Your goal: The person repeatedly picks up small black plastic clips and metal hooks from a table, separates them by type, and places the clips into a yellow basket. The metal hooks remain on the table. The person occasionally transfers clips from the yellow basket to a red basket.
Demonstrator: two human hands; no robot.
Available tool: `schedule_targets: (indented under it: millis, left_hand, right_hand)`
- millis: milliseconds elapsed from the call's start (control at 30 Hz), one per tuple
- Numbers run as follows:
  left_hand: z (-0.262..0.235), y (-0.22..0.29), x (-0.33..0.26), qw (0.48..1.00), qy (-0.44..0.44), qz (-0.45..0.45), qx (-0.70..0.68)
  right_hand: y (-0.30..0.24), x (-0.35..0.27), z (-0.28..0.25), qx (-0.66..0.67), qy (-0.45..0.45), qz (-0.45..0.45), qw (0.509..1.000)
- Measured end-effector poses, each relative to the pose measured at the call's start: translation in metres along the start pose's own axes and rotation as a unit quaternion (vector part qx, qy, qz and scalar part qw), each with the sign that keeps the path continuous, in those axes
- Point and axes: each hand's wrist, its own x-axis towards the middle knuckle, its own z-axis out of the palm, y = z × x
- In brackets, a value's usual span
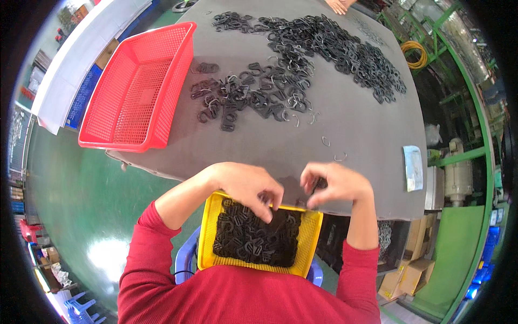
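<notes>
My left hand (249, 184) hangs over the far rim of a yellow basket (207, 237), its fingers curled together. Something dark shows between thumb and fingers, too blurred to name. Just right of it, above the table edge, my right hand (340, 183) pinches a small black plastic piece (319, 184). Many black plastic buckle-like pieces (251, 237) fill the basket, which sits close against me. Farther off on the grey table (259, 146) lies a loose heap of similar black pieces (253, 92), with thin metal wire loops (326, 141) scattered near it.
A red perforated basket (135, 92) stands at the table's left edge. A larger heap of black pieces (345, 51) spreads across the far side, where another person's hand (337, 6) shows. A blue-white packet (413, 168) lies at the right edge. Cardboard boxes (407, 278) stand below right.
</notes>
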Motion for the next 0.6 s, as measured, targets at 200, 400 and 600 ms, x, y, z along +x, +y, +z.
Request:
schedule_targets:
  millis: [200,400,600]
  left_hand:
    - [-0.102,-0.084,0.058,0.867,0.469,-0.046,0.160]
    - [-0.158,-0.142,0.108,0.764,0.500,-0.279,0.298]
    - [-0.170,-0.160,0.091,0.861,0.474,-0.156,0.101]
  right_hand:
    - [0.034,0.084,-0.076,-0.109,0.385,0.015,0.916]
    - [0.071,0.182,-0.129,-0.279,0.515,0.131,0.800]
    - [0.058,0.133,-0.143,0.078,0.367,0.061,0.925]
